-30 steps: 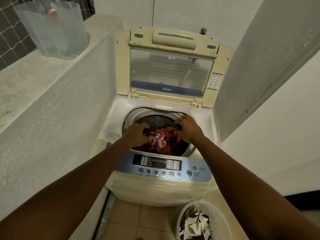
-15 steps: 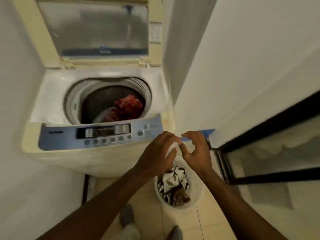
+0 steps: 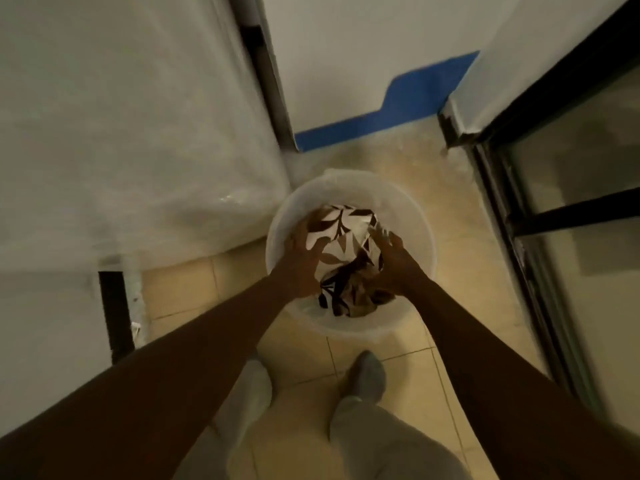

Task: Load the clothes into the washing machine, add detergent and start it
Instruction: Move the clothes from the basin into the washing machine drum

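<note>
A translucent white bucket (image 3: 417,216) stands on the tiled floor in front of my feet. It holds a crumpled cloth (image 3: 343,223) printed with brown and black leaves on white. Both my hands are down inside the bucket, one on each side of the cloth. My left hand (image 3: 304,259) lies on the cloth's left side with fingers spread. My right hand (image 3: 393,263) touches its right side, fingers spread too. The washing machine's white front (image 3: 138,133) fills the left; its drum and control panel are out of view.
A glass door with a black frame (image 3: 554,216) runs along the right. A white wall with a blue strip (image 3: 398,105) at its base stands behind the bucket. My feet in grey socks (image 3: 367,375) stand on the beige tiles just below the bucket.
My hands left the red garment in the drum, moved down and right, and now reach into the bucket onto the patterned cloth. The view tilted down from the machine to the floor.
</note>
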